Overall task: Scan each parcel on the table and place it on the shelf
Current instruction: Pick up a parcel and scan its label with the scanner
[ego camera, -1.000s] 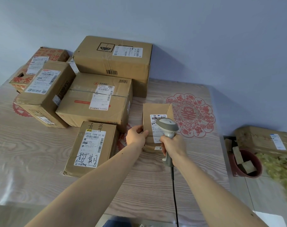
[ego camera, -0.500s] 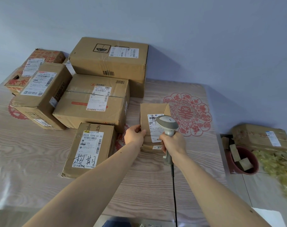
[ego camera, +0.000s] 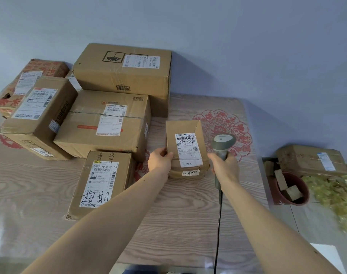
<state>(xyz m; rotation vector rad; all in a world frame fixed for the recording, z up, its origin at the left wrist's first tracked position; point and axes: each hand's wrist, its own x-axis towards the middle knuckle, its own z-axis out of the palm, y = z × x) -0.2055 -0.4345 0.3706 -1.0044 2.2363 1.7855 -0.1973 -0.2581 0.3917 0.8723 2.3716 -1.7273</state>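
Note:
A small brown parcel (ego camera: 185, 147) with a white label lies on the wood-grain table (ego camera: 184, 224), on top of another flat parcel. My left hand (ego camera: 159, 160) grips its left edge. My right hand (ego camera: 225, 169) holds a grey corded barcode scanner (ego camera: 222, 144) just right of the parcel, its head clear of the label. Several cardboard boxes stand to the left: one with black handwriting (ego camera: 101, 182) nearest me, a taped one (ego camera: 107, 123) behind it, a large one (ego camera: 125, 70) against the wall, and two more (ego camera: 38, 115) at far left.
The scanner's black cable (ego camera: 218, 230) runs down toward me over the table. On the floor to the right are a red bucket (ego camera: 291, 189) with cardboard scraps, a flat brown parcel (ego camera: 311, 160) and yellowish packing filler (ego camera: 335, 196). A blue-grey wall closes the back.
My right hand has moved the scanner to the right, off the small parcel's label, which now shows fully. My left hand stays on the parcel's left edge.

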